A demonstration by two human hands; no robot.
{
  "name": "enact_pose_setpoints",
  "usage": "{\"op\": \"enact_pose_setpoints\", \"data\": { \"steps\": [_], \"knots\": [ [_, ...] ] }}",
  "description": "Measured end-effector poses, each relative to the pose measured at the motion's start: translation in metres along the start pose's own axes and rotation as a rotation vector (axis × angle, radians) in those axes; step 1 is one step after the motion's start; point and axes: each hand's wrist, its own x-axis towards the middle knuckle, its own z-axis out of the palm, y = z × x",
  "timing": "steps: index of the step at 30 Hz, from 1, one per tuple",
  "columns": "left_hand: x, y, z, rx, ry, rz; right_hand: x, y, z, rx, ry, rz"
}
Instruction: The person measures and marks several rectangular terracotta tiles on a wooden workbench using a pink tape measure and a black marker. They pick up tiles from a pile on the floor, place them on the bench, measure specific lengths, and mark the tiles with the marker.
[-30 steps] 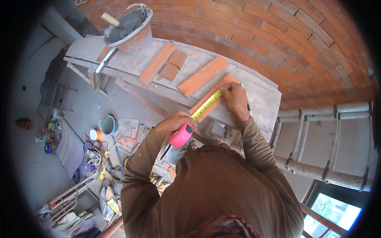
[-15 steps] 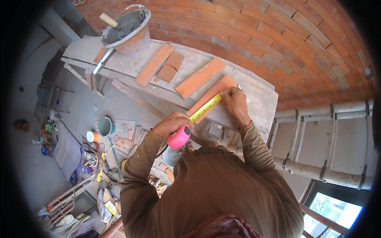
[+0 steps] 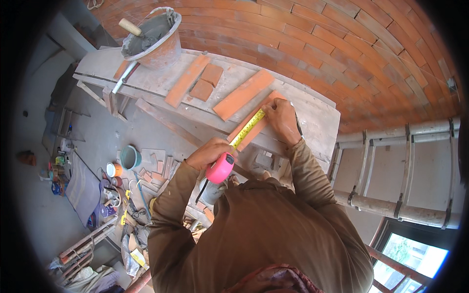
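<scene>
**Yellow blade laid along a brick strip, a hand at each end**

From where I stand, the pink tape measure (image 3: 220, 168) hangs at the near end of a brick strip (image 3: 255, 131), its yellow blade (image 3: 248, 128) running lengthwise over the clay. The left grip (image 3: 211, 152) is closed round the blade by the mouth of the case, probably to steady that end; I cannot tell whether it also holds the strip. The right grip (image 3: 281, 117) is bunched, thumb and fingers together on the blade's far end, seemingly to keep it straight and flat. A slim dark stick (image 3: 298, 124) shows beside that wrist; whether it is held, I cannot tell.

The strip lies slantwise on the plank surface (image 3: 312, 122), its near end toward the person, perhaps for easy reach. Counting along, I make it three long strips, the measured one included, the others being a middle strip (image 3: 243, 95) and a farther strip (image 3: 187, 80). Between those two lie two short pieces, an upper piece (image 3: 212, 74) and a lower piece (image 3: 202, 90). One mortar bucket (image 3: 162, 52) stands at the far left, with one wooden handle (image 3: 130, 27) leaning out over its rim.
</scene>
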Motion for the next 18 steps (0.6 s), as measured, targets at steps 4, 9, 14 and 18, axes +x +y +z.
{"op": "enact_pose_setpoints", "data": {
  "steps": [4, 9, 14, 18],
  "knots": [
    [0.001, 0.0, -0.007, 0.038, -0.01, 0.012, -0.006, 0.011, -0.005, -0.044, -0.02, 0.03],
    [0.002, -0.002, -0.001, 0.047, 0.012, 0.006, 0.004, -0.001, 0.001, 0.016, -0.008, -0.038],
    [-0.025, 0.012, 0.013, -0.079, 0.016, -0.06, -0.029, 0.003, -0.017, 0.047, 0.008, 0.02],
    [-0.044, 0.006, 0.025, -0.031, -0.092, -0.031, -0.062, 0.016, -0.019, 0.213, -0.036, 0.119]
  ]
}}
